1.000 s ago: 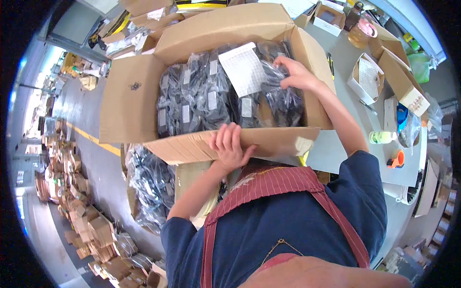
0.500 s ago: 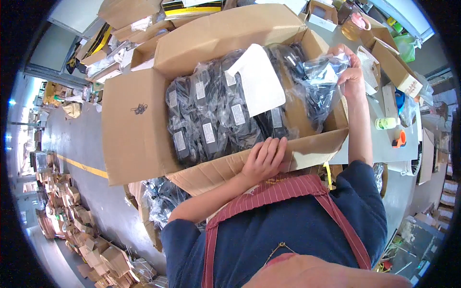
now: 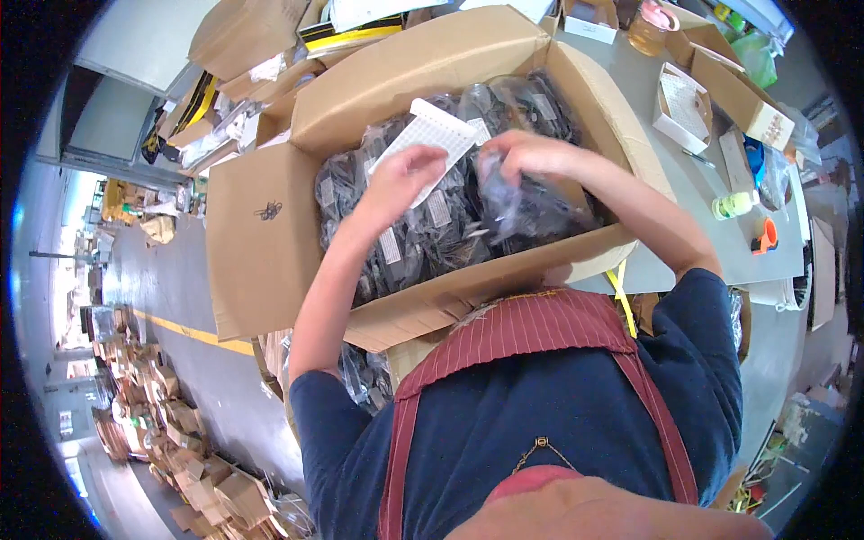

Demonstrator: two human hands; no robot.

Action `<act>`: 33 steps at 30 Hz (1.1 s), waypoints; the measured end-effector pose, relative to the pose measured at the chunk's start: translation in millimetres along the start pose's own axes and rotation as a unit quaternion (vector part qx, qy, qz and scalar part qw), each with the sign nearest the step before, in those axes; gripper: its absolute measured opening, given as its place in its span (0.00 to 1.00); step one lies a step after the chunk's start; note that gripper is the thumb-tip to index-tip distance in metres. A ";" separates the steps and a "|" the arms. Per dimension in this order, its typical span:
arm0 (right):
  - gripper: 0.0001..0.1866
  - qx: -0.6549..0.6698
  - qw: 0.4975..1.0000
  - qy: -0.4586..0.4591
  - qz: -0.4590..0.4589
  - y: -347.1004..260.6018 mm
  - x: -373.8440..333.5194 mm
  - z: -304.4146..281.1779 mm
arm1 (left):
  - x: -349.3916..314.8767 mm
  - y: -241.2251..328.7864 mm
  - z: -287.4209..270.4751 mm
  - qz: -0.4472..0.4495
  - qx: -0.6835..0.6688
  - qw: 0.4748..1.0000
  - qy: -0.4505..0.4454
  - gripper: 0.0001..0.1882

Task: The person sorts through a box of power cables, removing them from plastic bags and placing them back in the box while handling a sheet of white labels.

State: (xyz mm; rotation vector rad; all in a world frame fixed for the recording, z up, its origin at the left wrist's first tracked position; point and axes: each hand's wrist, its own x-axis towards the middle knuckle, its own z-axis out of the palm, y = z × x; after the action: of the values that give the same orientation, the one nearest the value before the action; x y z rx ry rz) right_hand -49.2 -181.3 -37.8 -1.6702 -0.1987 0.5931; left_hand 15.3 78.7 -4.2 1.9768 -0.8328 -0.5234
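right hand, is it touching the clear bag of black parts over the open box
Touching. The head view shows the right hand pinching the top of the clear bag above the cardboard box; its fingers wrap the plastic with no gap.

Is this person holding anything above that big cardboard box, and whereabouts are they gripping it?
The right hand pinches the top edge of a clear plastic bag of dark parts. The left hand is beside it, over a white printed sheet; whether it grips anything cannot be told.

Bagged parts point(image 3: 423, 225) are packed in the open carton point(image 3: 270, 261); a sheet point(image 3: 430, 135) is laid on them; small boxes point(image 3: 711, 90) are set right on the surface point(image 3: 666, 180).
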 end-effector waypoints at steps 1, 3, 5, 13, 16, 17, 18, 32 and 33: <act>0.32 0.047 0.999 0.020 0.017 4.6 -1.2 8.6 | 15.6 -3.5 -5.0 0.001 0.050 0.998 0.028 0.20; 0.34 -0.111 0.994 0.015 -0.001 3.9 -6.3 10.2 | 43.9 -2.7 -9.4 0.111 0.241 0.956 0.123 0.28; 0.36 -0.133 0.991 -0.004 -0.014 -0.1 -7.1 11.1 | 66.2 -29.0 -7.1 0.121 0.344 0.919 0.153 0.31; 0.49 -0.208 0.974 -0.056 -0.072 -43.9 -13.5 6.7 | 71.7 -93.9 -10.4 0.033 0.393 0.902 0.176 0.40; 0.39 -0.427 0.855 -0.016 -0.295 -47.0 11.6 7.4 | 70.4 -97.6 -16.1 0.040 0.377 0.912 0.159 0.41; 0.39 -0.427 0.855 -0.019 -0.294 -42.8 18.2 13.6 | 68.6 -94.5 -16.3 0.052 0.369 0.916 0.146 0.41; 0.34 -0.458 0.852 -0.143 -0.211 -44.0 24.9 28.7 | 65.6 -92.9 -15.4 0.048 0.367 0.917 0.150 0.41; 0.18 -0.378 0.866 -0.301 -0.131 10.1 32.8 85.7 | 55.5 -62.7 3.6 0.170 0.428 0.872 0.167 0.39; 0.18 -0.370 0.873 -0.303 -0.102 8.6 33.7 84.4 | 56.4 -65.2 3.4 0.197 0.426 0.868 0.162 0.37</act>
State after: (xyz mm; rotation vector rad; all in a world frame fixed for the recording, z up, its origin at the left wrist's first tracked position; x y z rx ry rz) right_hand -63.3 -94.3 -61.6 -2.0947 -1.1687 0.9412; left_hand 74.4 59.6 -64.1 2.4570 -1.3451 0.5142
